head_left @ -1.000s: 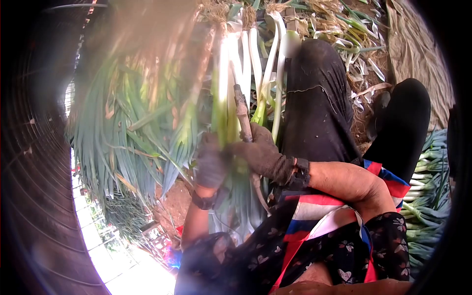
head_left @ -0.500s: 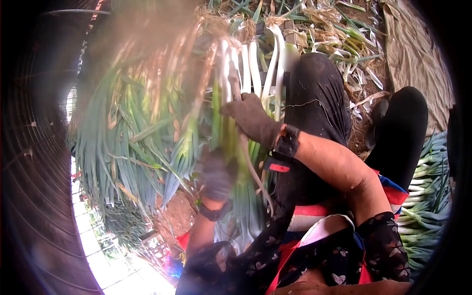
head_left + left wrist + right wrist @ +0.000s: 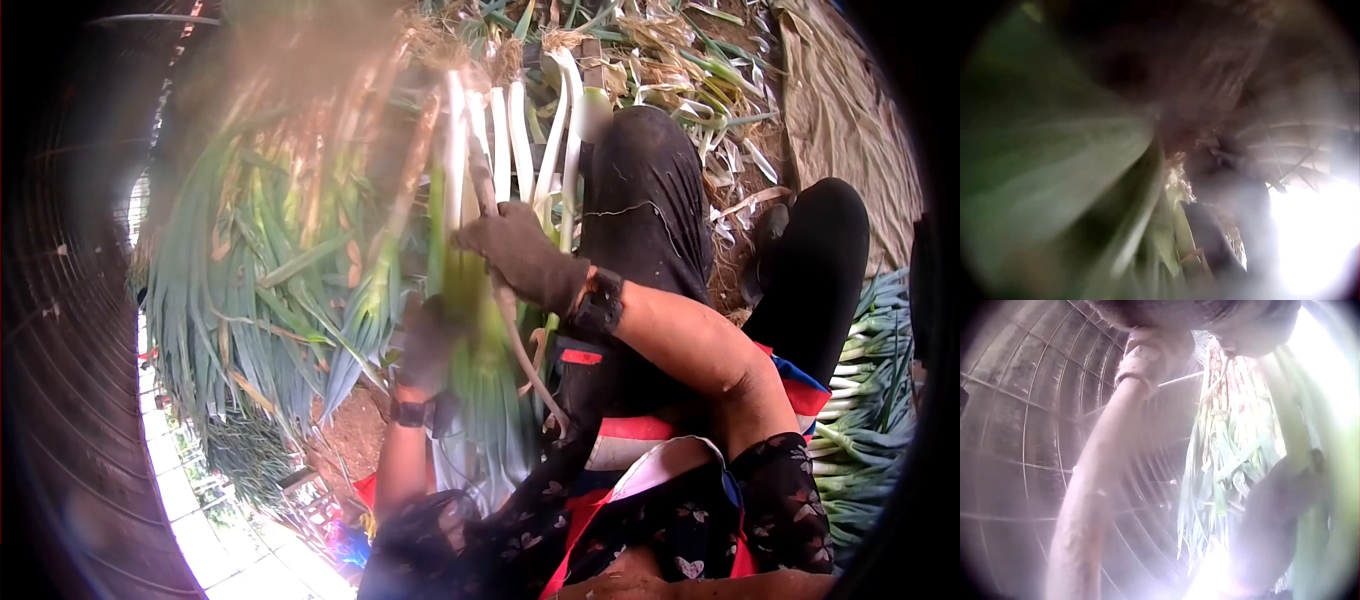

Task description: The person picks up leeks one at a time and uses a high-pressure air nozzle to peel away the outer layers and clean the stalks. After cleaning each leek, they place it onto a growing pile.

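My gloved right hand (image 3: 525,260) grips a brown hose-like tool (image 3: 523,345); its thin front end points away along the white stalks, and its tail curves back toward my lap. In the right wrist view the hose (image 3: 1094,475) shows a wrapped joint close to the hand. Lower and to the left, my gloved left hand (image 3: 428,340) holds a long green onion (image 3: 463,290) around its green part. Blur hides the left fingers in the head view. Broad green leaves (image 3: 1085,169) fill much of the left wrist view.
A heap of untrimmed green onions (image 3: 260,250) lies to the left. White-stalked onions (image 3: 520,140) lie in front, beside my knee (image 3: 645,200). Peeled scraps (image 3: 700,90) litter the ground ahead, next to a tan cloth (image 3: 850,120). More onions (image 3: 860,420) are stacked at right.
The right hand has moved forward along the stalks with the hose, away from the left hand, then slightly back. The left hand dipped toward my body and came partly back up.
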The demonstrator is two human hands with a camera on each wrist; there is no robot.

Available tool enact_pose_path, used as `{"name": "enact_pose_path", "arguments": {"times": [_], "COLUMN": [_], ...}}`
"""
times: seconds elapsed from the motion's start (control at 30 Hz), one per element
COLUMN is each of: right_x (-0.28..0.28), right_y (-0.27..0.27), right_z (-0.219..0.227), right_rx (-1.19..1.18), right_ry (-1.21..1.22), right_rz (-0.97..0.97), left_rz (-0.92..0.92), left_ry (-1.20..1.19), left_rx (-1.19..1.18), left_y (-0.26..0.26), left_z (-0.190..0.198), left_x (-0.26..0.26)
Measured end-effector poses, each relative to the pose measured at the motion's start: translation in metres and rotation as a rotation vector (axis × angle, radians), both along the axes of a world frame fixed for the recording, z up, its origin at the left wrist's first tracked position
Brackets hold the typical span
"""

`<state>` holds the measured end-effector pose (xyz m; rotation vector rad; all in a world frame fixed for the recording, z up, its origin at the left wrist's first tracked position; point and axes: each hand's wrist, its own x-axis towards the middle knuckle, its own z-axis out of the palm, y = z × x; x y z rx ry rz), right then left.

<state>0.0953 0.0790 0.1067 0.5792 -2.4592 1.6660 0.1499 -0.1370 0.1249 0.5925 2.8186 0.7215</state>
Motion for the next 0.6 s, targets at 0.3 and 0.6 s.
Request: {"name": "enact_pose_path", "arguments": {"times": [0.3, 0.6], "right_x": [0.041, 0.083], "right_y": [-0.003, -0.025], "right_z": [0.018, 0.034], "right_rx": [-0.591, -0.464], "right_ry": [-0.965, -0.940], "right_rz": [-0.132, -0.030], "left_rz": [0.225, 0.346], "left_ry": [0.491, 0.162], "left_rx": [-1.105, -0.689], "left_y": [-0.044, -0.064], "left_z": [-0.057, -0.035], "left_x": [-0.056, -0.106]}}
